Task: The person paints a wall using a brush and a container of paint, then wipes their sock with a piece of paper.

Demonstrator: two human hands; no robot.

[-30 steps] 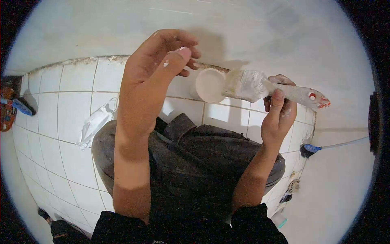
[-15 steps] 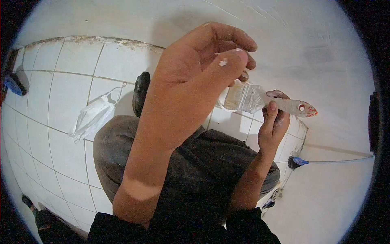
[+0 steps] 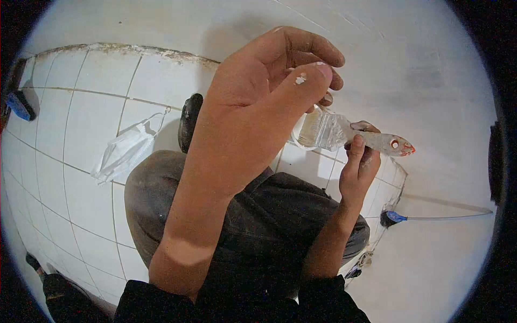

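My right hand (image 3: 362,159) grips the handle of a wide paintbrush (image 3: 331,131), which has a clear wrapping or coating around its ferrule and a red-marked handle tip. The pale bristles point left, in front of a white round container (image 3: 301,144) that is mostly hidden behind them. Closer to the camera, my left hand (image 3: 285,81) is raised with its fingers loosely curled and apart, and I see nothing held in it. White specks of paint or plaster stick to its thumb. It hangs above and left of the brush.
White floor tiles meet a plastered wall (image 3: 377,64). A white face mask (image 3: 125,152) lies on the tiles to the left. A blue-headed brush (image 3: 396,217) with a long pale handle leans at right. A blue brush head (image 3: 20,105) is at far left. My bent knees (image 3: 156,188) are below.
The view has shifted slightly. My left hand sits a little higher and further right in view, and my right hand with the paintbrush slightly further left. Both hands keep their pose.
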